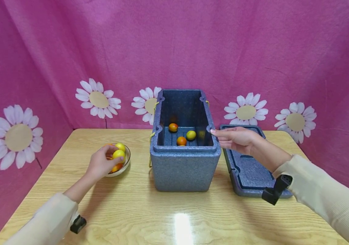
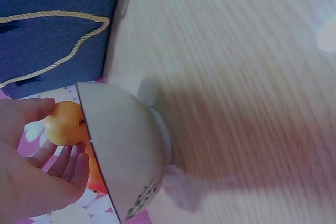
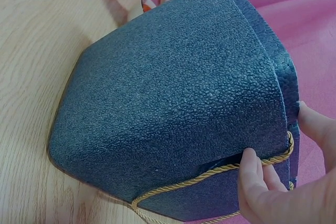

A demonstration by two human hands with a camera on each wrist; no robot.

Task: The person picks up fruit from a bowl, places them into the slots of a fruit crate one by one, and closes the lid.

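My left hand [image 1: 99,163] is over a pale bowl [image 2: 126,135] on the left of the table, its thumb and fingers around a small yellow fruit [image 1: 119,154]. More yellow and orange-red fruits lie in the bowl under and beside that hand, partly hidden. A grey foam box [image 1: 183,173] stands uncovered in the middle. Inside it lie two orange-red fruits [image 1: 173,127] and a yellow one [image 1: 191,135]. My right hand [image 1: 238,139] grips the box's right rim, thumb at the edge and fingers against the outer wall by the yellow rope [image 3: 210,174].
Right of the box, its grey lid [image 1: 250,170] lies on the wooden table [image 1: 131,211], partly under my right forearm. Behind the table hangs a pink cloth [image 1: 180,44] with white daisies. Each sleeve carries a small black device at the wrist.
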